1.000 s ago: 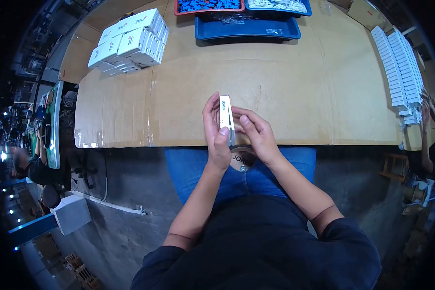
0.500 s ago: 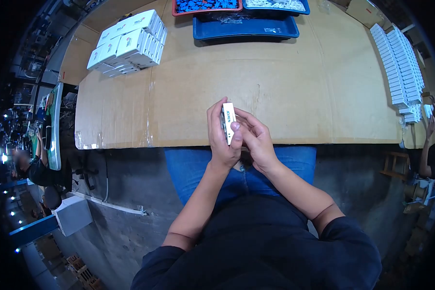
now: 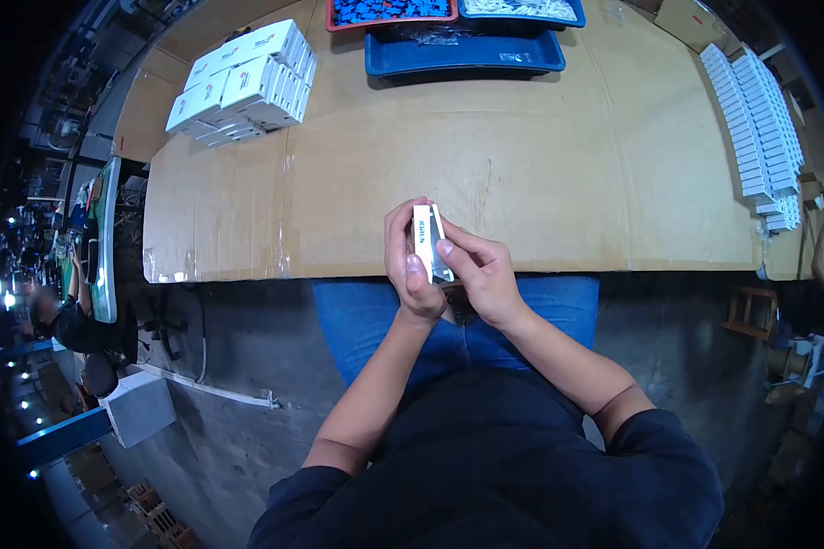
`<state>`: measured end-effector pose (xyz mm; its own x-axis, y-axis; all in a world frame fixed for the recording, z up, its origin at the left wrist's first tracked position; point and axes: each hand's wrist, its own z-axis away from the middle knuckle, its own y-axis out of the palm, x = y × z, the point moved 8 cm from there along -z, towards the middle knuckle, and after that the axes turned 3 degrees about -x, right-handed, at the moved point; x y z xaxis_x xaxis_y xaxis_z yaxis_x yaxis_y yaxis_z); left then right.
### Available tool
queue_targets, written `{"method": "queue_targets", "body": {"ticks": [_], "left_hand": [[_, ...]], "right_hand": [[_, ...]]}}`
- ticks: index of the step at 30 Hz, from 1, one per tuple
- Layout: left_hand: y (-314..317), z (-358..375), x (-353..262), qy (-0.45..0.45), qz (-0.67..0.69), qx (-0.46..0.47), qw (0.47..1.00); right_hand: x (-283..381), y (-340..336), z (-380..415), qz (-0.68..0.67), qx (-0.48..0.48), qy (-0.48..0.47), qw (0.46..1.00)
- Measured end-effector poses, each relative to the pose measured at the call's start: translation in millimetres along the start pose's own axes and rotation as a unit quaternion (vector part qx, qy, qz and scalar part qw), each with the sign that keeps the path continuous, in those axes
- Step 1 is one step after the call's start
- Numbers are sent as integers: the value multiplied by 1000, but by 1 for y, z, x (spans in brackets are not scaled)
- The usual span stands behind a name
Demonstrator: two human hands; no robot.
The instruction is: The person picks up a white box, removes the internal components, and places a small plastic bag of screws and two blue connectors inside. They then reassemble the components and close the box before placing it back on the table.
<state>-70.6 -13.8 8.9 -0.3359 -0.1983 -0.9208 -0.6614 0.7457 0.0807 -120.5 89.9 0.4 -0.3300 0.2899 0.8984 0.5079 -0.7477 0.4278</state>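
A small white rectangular case with dark lettering along its narrow face stands tilted between my hands, just over the table's near edge. Its grey, darker side faces right. My left hand is wrapped around its left side, thumb near the lower end. On the right, my right hand grips the same case, its thumb pressed on the grey side near the middle. The fingers behind the case are mostly hidden.
White printed cases are stacked at the back left of the cardboard-covered table. Long rows of white pieces stand at the right. A blue tray sits below bins of blue and white parts. Another person is at far left.
The case has turned in my hands, bringing its grey side into view on the right. Both hands have shifted slightly, and my right thumb now lies on that side.
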Motion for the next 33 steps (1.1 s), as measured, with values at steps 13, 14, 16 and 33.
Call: {"method": "queue_targets", "body": {"ticks": [13, 14, 16, 33], "left_hand": [[5, 3, 25, -150, 103, 16, 983], [4, 8, 36, -250, 152, 20, 956], [13, 19, 38, -418, 245, 15, 875], [36, 34, 33, -496, 327, 45, 803]], "right_hand": [[11, -21, -12, 231, 46, 8, 972], [29, -16, -11, 308, 64, -93, 945], [52, -7, -5, 397, 87, -224, 886], [49, -17, -11, 391, 124, -384, 827]]}}
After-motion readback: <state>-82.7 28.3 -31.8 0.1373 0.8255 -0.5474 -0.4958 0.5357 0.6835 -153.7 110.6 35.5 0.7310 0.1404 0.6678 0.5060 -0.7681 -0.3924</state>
